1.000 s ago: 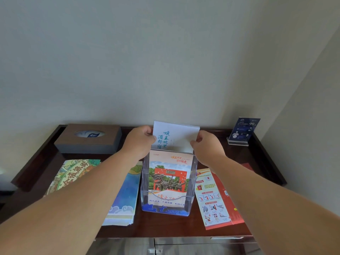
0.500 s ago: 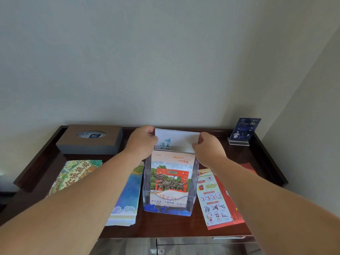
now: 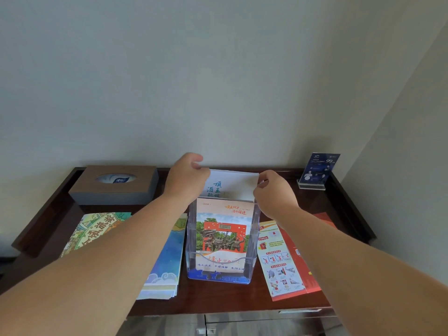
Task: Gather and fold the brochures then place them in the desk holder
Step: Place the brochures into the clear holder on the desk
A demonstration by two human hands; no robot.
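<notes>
Sunk lower than a second ago, your white folded brochure (image 3: 232,183) stands partway in the clear desk holder (image 3: 255,241), behind the red-gate brochure (image 3: 224,235), while your left hand (image 3: 186,178) and right hand (image 3: 274,192) each pinch a top corner, likely to guide it down square.

The white brochure (image 3: 230,185) has dropped lower into the holder (image 3: 221,275), at its 12 o'clock side, and shows less lettering. The left hand (image 3: 186,178), at the brochure's 9 o'clock edge, has risen. Its fingers now arch above the top corner.
</notes>
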